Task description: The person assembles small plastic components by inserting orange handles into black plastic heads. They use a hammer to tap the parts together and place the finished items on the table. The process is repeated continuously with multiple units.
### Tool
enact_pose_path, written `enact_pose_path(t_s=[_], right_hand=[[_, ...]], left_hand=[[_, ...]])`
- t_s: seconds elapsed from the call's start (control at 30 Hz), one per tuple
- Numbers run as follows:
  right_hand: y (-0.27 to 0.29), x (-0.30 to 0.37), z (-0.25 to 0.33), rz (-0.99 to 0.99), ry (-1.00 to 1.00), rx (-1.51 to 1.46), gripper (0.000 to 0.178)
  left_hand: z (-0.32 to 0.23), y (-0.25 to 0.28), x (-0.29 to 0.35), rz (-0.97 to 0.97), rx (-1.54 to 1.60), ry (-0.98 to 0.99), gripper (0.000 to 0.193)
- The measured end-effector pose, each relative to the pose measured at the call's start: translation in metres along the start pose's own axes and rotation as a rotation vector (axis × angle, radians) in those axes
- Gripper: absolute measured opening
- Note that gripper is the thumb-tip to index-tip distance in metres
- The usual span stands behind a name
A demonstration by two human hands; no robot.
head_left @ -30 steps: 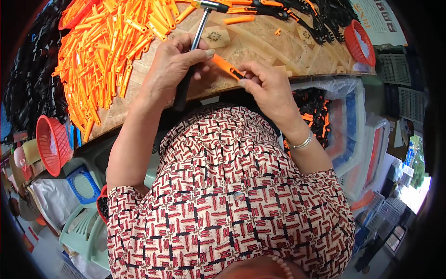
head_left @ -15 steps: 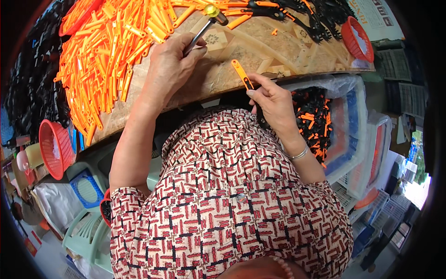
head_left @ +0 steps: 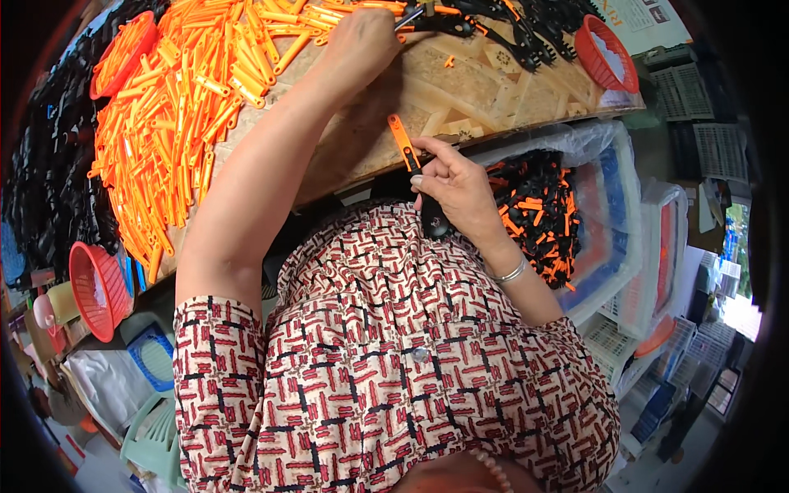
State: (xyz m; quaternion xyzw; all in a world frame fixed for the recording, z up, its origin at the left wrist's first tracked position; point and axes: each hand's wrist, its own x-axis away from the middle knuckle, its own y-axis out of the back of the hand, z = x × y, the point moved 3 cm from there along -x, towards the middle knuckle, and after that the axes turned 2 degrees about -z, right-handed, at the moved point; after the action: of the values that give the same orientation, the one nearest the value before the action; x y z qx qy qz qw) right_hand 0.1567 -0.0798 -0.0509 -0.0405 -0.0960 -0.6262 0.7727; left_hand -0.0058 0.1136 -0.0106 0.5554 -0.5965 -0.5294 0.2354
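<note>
My left hand [head_left: 362, 48] is closed around a small hammer [head_left: 411, 16] at the far side of the table; its metal shaft shows, while the head is out of the picture. Just beyond the table's near edge, my right hand [head_left: 454, 185] pinches a black handle-like piece with an orange strip [head_left: 403, 140] along its upper end. That piece points up and slightly left, and its rounded black end hangs below my fingers. A large heap of loose orange strips [head_left: 177, 107] covers the left of the table [head_left: 345, 148]. Black pieces with orange strips [head_left: 526, 49] lie at the far right.
A red basket [head_left: 604, 53] stands at the table's right corner, another red basket [head_left: 99, 292] at lower left. A red tray [head_left: 136, 62] holds orange strips. Beside my right arm sits a plastic-lined crate [head_left: 608, 205] with black and orange pieces. Black pieces [head_left: 53, 164] pile up far left.
My left hand has moved away and to the right with the hammer. My right hand has shifted slightly left and down, and more of the black piece's lower end shows.
</note>
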Motion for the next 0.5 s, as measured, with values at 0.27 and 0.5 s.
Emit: enact_pose_path(t_s=[0.27,0.5], right_hand=[[-0.003,-0.004,-0.001,0.023,-0.051,-0.199,0.049],[-0.008,-0.008,0.001,0.045,-0.009,-0.175,0.044]], left_hand=[[-0.014,0.029,0.014,0.17,0.08,0.127,0.034],[0.018,0.042,0.053,0.098,0.121,0.082,0.036]])
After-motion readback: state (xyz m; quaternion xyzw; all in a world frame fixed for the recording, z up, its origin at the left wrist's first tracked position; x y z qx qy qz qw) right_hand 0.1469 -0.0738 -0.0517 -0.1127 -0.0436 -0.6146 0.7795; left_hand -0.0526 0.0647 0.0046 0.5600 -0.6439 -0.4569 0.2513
